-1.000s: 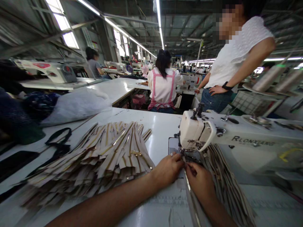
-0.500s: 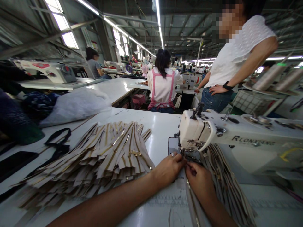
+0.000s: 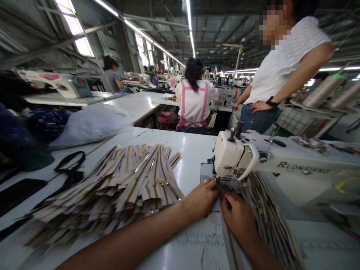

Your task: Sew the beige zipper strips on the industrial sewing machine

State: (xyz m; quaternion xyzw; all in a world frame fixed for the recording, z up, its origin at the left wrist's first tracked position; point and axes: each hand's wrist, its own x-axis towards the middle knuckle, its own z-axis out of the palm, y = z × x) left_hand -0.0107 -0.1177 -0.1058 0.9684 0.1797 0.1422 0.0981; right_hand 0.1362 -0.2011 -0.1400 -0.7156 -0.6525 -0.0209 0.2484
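A beige zipper (image 3: 230,243) runs up from the table's front edge towards the needle area of the white sewing machine (image 3: 229,153). My right hand (image 3: 239,215) is closed on it just in front of the presser foot, fingertips pinched together. Close beside it, my left hand (image 3: 203,198), with a ring on one finger, is pinched at the zipper's upper end; the fingers hide that end. Behind the machine head, a bundle of similar zippers (image 3: 267,213) hangs over the table to the right of my right hand.
To the left lies a big pile of beige zippers with gold teeth (image 3: 135,180). Beyond it are a white plastic bag (image 3: 92,123) and a black strap (image 3: 70,167). One person (image 3: 194,97) sits ahead; another (image 3: 281,71) stands right. Thread cones (image 3: 323,92) stand behind the machine.
Both hands stay by the needle with only slight shifts. The zipper has turned or moved a little, so its gold teeth show less below my right hand.
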